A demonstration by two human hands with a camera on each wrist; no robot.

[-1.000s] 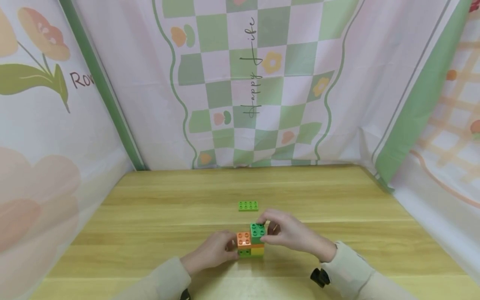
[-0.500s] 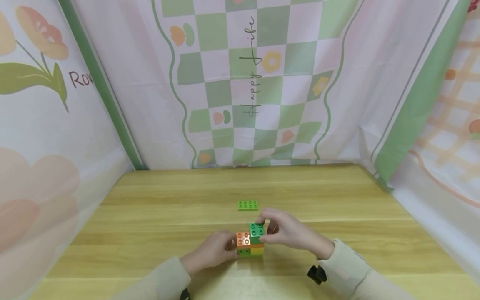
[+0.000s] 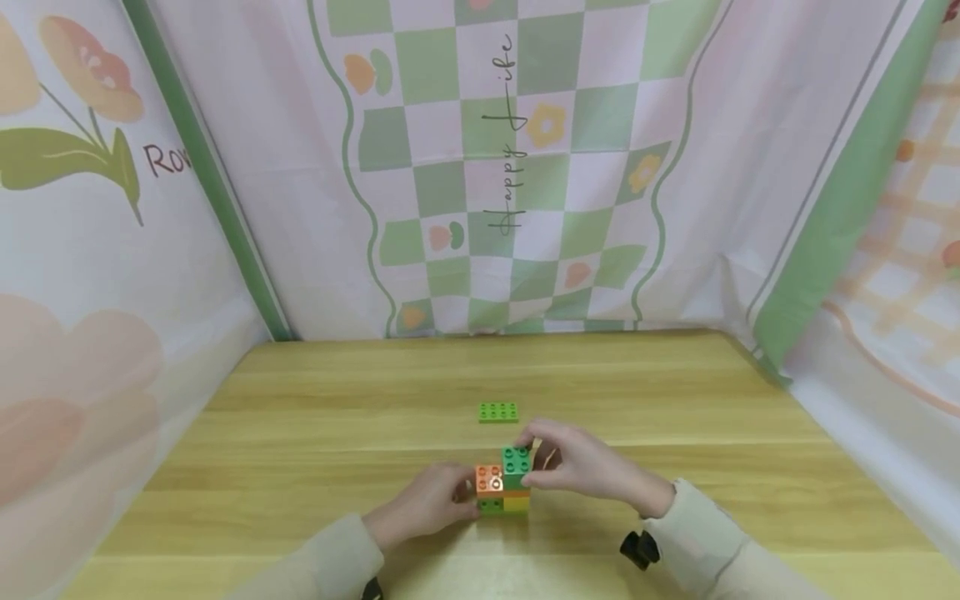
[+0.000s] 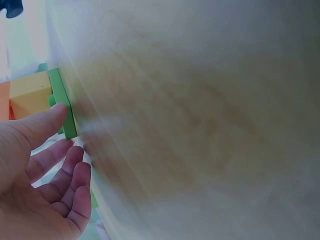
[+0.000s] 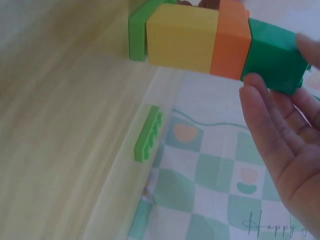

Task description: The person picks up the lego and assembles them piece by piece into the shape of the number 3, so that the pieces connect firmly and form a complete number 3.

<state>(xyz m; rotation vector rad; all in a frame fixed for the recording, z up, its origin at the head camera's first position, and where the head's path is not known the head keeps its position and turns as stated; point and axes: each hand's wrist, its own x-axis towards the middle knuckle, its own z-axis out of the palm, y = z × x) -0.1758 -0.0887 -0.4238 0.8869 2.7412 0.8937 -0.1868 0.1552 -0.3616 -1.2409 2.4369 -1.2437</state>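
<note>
On the wooden table stands a small stack of toy building bricks. Its base is a light green plate [image 3: 490, 506], with a yellow brick [image 5: 182, 37] on the right end. Across that lies an orange brick [image 3: 489, 477], reaching out to the left. At the top right sits a dark green brick [image 3: 516, 469], looking seated on the orange one in the right wrist view. My right hand [image 3: 585, 467] pinches this top brick between thumb and fingers. With thumb and index finger, my left hand [image 3: 427, 502] holds the left end of the base plate.
A second light green plate [image 3: 498, 412] with studs lies flat on the table [image 3: 337, 417] behind the stack. Patterned cloth curtains [image 3: 495, 167] hang along the back and both sides. A black wrist-worn device [image 3: 640, 550] shows below the right sleeve.
</note>
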